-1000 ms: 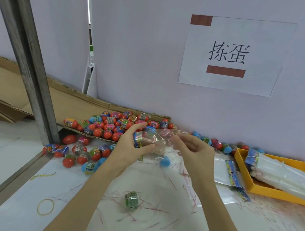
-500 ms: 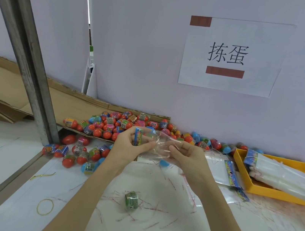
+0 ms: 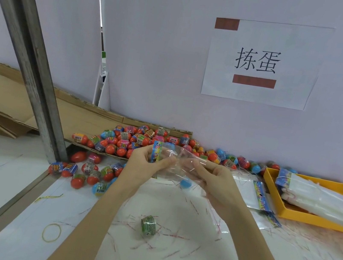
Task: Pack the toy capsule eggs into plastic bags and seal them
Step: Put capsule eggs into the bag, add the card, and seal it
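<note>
A clear plastic bag with a colourful printed header is stretched between both hands above the white table. My left hand pinches it at the header end; my right hand pinches its other end. A heap of red, blue and pink capsule eggs lies behind the hands on cardboard, with more eggs loose on the table at the left. One blue egg shows under the bag. Whether the bag holds an egg is unclear.
A yellow tray at the right holds stacks of bags. Flat bags lie beside it. A green-labelled piece, a yellow rubber band and red thread scraps lie on the near table. A slanted metal post stands at the left.
Both hands have lifted the bag slightly and pulled it out longer between them; the left hand's fingers have shifted along the header end.
</note>
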The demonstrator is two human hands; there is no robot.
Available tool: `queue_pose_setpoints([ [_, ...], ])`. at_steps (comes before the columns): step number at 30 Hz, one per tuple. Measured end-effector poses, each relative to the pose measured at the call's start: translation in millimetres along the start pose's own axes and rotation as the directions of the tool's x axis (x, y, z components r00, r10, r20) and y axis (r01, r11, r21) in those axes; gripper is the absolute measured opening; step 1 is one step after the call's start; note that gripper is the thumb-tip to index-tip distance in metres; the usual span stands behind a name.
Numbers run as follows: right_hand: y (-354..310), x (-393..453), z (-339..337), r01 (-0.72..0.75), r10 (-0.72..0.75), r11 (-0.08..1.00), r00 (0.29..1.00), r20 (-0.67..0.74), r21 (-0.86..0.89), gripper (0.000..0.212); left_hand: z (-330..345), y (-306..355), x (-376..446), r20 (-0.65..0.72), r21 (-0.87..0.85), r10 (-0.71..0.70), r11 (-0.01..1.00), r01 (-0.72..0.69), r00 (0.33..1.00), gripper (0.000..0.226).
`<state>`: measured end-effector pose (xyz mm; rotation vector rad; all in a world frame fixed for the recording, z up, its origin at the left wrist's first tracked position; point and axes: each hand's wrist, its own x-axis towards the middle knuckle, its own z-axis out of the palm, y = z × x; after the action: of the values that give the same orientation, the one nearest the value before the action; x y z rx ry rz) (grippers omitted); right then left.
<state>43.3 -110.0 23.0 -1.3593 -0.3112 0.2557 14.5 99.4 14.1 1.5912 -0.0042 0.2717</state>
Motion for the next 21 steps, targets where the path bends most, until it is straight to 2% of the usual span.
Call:
queue_pose_setpoints([
  [2, -1.4, -0.7, -0.9, 0.029, -0.029, 0.999, 0.999, -0.014, 0.013, 0.026, -1.4, 0.6, 0.6, -0.008, -0.058, -0.003, 0.998, 0.003, 1.000, 0.039],
  [4, -2.3, -2.1, -1.3, 0.061, -0.061, 0.998, 0.998, -0.020, 0.009, 0.028, -2.2, -0.2, 1.7, -0.006, -0.031, 0.024, 0.999, -0.024, 1.000, 0.041],
  [5, -1.6, -1.8, -1.3, 0.091, -0.094, 0.994, 0.995, -0.032, -0.064, 0.028, -2.1, -0.6, 2.4, -0.017, 0.031, 0.057, 0.998, -0.057, 0.998, 0.042],
  [7, 0.5, -0.9, -1.1, 0.184, -0.218, 0.910, 0.975, -0.050, -0.371, 0.025, -2.7, -4.4, 2.8, -0.058, 0.273, 0.185, 0.948, -0.163, 0.981, 0.060],
  [8, 1.8, -1.0, 0.6, 0.221, -0.282, 0.824, 0.959, -0.039, -0.522, 0.026, -3.7, -7.1, 2.9, -0.046, 0.419, 0.279, 0.877, -0.235, 0.959, 0.074],
  [10, 5.4, -1.1, 6.0, 0.306, -0.388, 0.669, 0.921, 0.032, -0.677, 0.026, -4.0, -11.1, 4.1, 0.098, 0.656, 0.479, 0.628, -0.418, 0.873, 0.085],
  [12, 10.6, -1.6, 12.2, 0.441, -0.473, 0.537, 0.863, 0.176, -0.719, 0.026, 1.0, -12.2, 3.8, 0.276, 0.738, 0.561, 0.397, -0.546, 0.780, 0.077],
  [14, 16.6, -3.1, 19.6, 0.536, -0.481, 0.426, 0.816, 0.320, -0.729, 0.024, 8.6, -14.1, 1.4, 0.370, 0.742, 0.572, 0.292, -0.603, 0.732, 0.066],
  [17, 20.6, -5.6, 27.7, 0.587, -0.510, 0.307, 0.766, 0.391, -0.749, 0.020, 8.2, -12.6, -2.9, 0.362, 0.725, 0.561, 0.333, -0.603, 0.745, 0.046],
  [19, 18.9, -6.8, 29.0, 0.601, -0.615, 0.271, 0.709, 0.346, -0.752, 0.019, -0.2, -9.6, -1.4, 0.310, 0.735, 0.547, 0.381, -0.561, 0.778, 0.028],
  [21, 15.7, -7.2, 28.5, 0.593, -0.711, 0.260, 0.652, 0.265, -0.762, 0.023, -9.0, -4.2, 1.0, 0.177, 0.770, 0.551, 0.438, -0.464, 0.815, 0.011],
])
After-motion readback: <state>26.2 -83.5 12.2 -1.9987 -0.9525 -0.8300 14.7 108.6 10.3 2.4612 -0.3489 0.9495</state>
